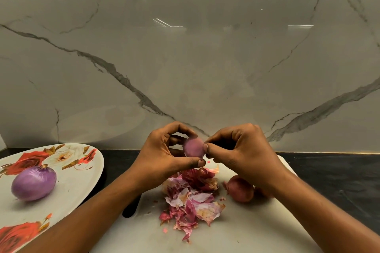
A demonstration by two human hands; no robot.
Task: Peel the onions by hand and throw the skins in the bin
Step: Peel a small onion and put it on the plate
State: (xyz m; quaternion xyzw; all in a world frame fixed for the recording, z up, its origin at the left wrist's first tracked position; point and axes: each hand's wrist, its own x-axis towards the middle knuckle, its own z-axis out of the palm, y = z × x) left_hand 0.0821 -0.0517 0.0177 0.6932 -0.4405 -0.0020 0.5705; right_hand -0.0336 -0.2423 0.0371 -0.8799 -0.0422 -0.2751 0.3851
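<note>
Two hands meet above the far edge of the white cutting board (257,232), with one small onion (194,147) held between them, lifted clear of the board. The left hand (162,162) grips it: its thumb is curled under the bulb and its fingers arch over the top and behind, so the onion sits cupped at that hand's fingertips. The right hand (242,154) comes in from the opposite side, thumb and forefinger closed in a tight pinch at the bulb's right edge. Whether they have hold of a flap of skin or only touch the surface is too blurred to tell.

The coming pull turns on this: the onion lies directly left of the pinch, its rounded pale-purple face towards the camera, so a strip would probably come away to the right, with the left hand bracing. The bulb looks smooth and mostly bare, which suggests it is close to done.

Directly below the hands, loose skins (193,197) lie heaped mid-board, papery, pink and maroon. Right of that heap, on the board, sits an unpeeled onion (240,189), reddish-brown. Off the board's left side, a flowered plate (82,181) carries one peeled onion (34,184), glossy purple. No bin is in view.
</note>
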